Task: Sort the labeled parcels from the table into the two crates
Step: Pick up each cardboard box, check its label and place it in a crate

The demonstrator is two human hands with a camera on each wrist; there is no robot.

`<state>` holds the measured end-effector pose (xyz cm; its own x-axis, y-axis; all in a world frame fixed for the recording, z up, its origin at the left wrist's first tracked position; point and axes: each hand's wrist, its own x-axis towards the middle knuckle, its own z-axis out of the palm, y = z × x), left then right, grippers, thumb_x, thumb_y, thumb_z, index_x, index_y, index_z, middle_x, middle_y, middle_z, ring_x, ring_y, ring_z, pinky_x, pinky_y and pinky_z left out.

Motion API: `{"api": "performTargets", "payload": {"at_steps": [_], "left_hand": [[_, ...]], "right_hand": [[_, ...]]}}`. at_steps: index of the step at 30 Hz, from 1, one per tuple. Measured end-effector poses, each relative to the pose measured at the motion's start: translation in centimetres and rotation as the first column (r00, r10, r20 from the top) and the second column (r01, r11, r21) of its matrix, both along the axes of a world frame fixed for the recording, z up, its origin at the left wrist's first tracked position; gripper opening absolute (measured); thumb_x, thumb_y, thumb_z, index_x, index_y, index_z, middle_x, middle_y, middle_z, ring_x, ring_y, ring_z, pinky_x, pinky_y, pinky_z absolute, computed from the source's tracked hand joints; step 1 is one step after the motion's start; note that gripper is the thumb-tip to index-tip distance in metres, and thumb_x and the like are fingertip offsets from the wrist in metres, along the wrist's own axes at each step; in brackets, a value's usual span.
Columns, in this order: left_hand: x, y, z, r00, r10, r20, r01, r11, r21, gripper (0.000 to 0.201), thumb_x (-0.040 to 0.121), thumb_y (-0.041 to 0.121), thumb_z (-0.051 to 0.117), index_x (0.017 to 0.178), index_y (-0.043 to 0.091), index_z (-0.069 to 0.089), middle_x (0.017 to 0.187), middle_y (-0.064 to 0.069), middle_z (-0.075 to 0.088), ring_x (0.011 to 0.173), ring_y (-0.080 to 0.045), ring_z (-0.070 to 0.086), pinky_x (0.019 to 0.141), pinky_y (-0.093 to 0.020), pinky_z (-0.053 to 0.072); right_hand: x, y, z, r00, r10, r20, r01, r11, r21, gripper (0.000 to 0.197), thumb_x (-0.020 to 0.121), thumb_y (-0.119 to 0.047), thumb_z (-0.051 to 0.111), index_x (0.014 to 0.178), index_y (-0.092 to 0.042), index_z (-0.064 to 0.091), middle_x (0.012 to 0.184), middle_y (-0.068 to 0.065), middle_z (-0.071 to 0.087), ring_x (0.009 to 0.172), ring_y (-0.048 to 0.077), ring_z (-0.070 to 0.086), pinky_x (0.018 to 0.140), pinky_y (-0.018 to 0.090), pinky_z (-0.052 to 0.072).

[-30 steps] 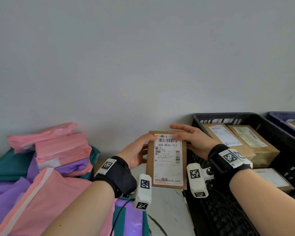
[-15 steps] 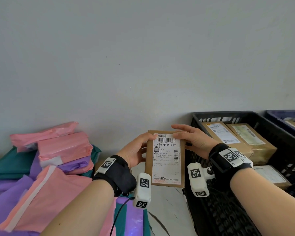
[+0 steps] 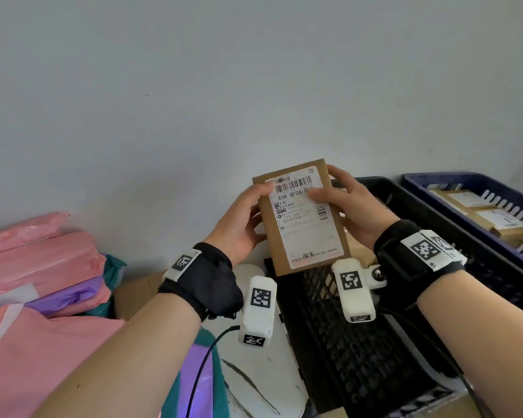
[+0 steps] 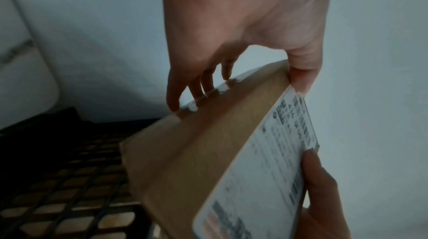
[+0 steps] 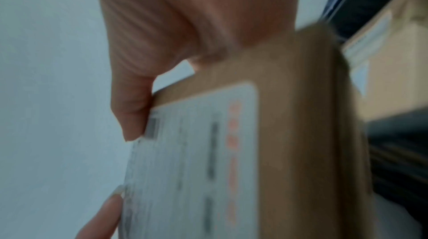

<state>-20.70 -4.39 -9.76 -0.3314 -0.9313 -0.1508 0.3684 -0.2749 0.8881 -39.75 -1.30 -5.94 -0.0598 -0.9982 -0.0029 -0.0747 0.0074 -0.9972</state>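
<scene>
Holding flat brown cardboard parcel with white shipping label (image 3: 302, 218) upright above black slotted plastic crate (image 3: 360, 342), between both grips: left hand (image 3: 239, 224) clasping its left edge, right hand (image 3: 354, 209) its right edge, thumbs on label. Blue crate (image 3: 435, 185) beyond, at right.

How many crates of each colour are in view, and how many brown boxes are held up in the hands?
Black crate: 1
Blue crate: 1
Brown box, held by the left hand and the right hand: 1
Total: 3
</scene>
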Motion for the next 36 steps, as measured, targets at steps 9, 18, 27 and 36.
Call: {"api": "performTargets", "payload": {"at_steps": [9, 18, 27, 36], "left_hand": [[-9.6, -0.1, 3.7, 0.998, 0.046, -0.039, -0.046, 0.999, 0.000, 0.061, 0.079, 0.033, 0.071, 0.132, 0.019, 0.045, 0.108, -0.007, 0.057, 0.102, -0.024, 0.056, 0.089, -0.052, 0.052], [-19.4, 0.9, 1.2, 0.999, 0.042, 0.001, -0.042, 0.984, 0.173, 0.048, 0.079, 0.022, 0.074, 0.122, 0.021, 0.052, 0.117, -0.013, 0.059, 0.111, -0.031, 0.056, 0.095, -0.056, 0.048], [-20.8, 1.4, -0.5, 0.943, 0.175, 0.283, -0.233, 0.955, 0.186, 0.026, 0.085, 0.044, 0.059, 0.092, 0.019, 0.061, 0.084, -0.002, 0.059, 0.082, -0.016, 0.052, 0.066, -0.029, 0.040], [-21.9, 1.8, -1.2, 0.871, 0.312, 0.378, -0.362, 0.930, 0.065, 0.005, 0.092, 0.027, 0.056, 0.094, 0.025, 0.059, 0.101, 0.005, 0.060, 0.103, -0.013, 0.054, 0.081, -0.031, 0.033]], "right_hand": [[-9.7, 1.3, 3.6, 0.944, -0.221, -0.246, 0.177, 0.966, -0.188, 0.070, 0.077, -0.029, 0.078, 0.139, -0.023, 0.046, 0.117, 0.005, 0.066, 0.094, 0.017, 0.069, 0.078, 0.029, 0.057], [-17.6, 0.5, 1.7, 0.332, -0.001, -0.943, 0.007, 1.000, 0.002, 0.124, 0.061, -0.063, 0.077, 0.153, -0.021, 0.007, 0.153, 0.006, 0.027, 0.140, 0.030, 0.027, 0.112, 0.049, 0.029], [-21.7, 0.0, -0.8, 0.257, 0.418, -0.871, -0.211, 0.904, 0.372, 0.110, 0.067, -0.045, 0.081, 0.152, -0.028, 0.014, 0.149, -0.004, 0.034, 0.132, 0.020, 0.038, 0.109, 0.033, 0.030], [-20.6, -0.2, -4.7, 0.135, 0.629, -0.766, -0.408, 0.740, 0.535, 0.109, 0.067, -0.034, 0.083, 0.150, -0.042, 0.012, 0.149, -0.005, 0.032, 0.130, 0.019, 0.037, 0.106, 0.033, 0.033]]}}
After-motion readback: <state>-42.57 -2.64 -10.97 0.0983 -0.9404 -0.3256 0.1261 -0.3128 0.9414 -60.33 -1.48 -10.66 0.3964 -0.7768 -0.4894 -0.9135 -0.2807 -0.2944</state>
